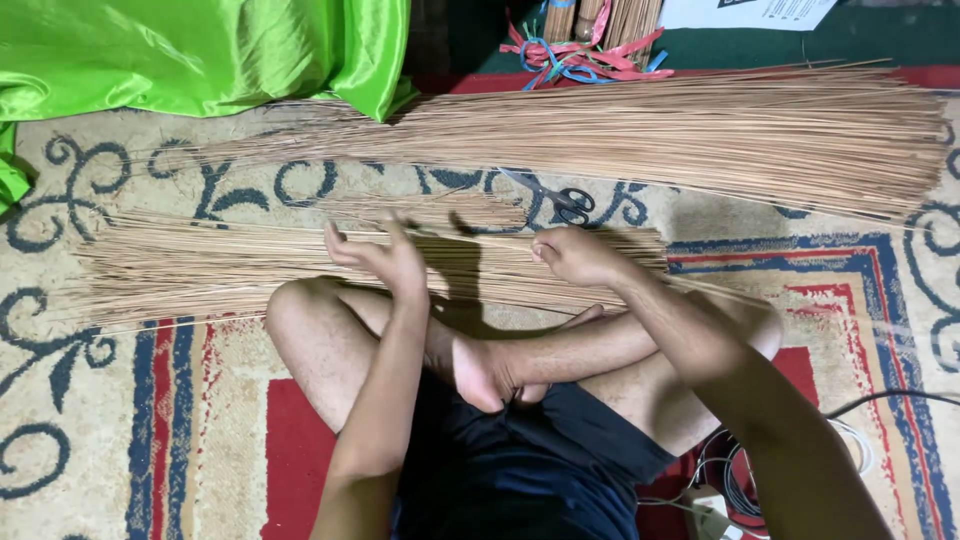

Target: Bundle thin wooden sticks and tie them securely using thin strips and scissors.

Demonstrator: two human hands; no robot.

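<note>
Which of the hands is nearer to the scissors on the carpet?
Right. The right hand sits just below the scissors, over the near pile of sticks. The left hand is farther off, down and to their left.

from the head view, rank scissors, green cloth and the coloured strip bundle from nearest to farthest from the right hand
Measured from the right hand:
1. Scissors: just beyond the hand, lying on the carpet among the thin sticks.
2. Coloured strip bundle: straight ahead near the top edge, past the large stick pile.
3. Green cloth: far off in the top left corner, beyond the left hand.
</note>
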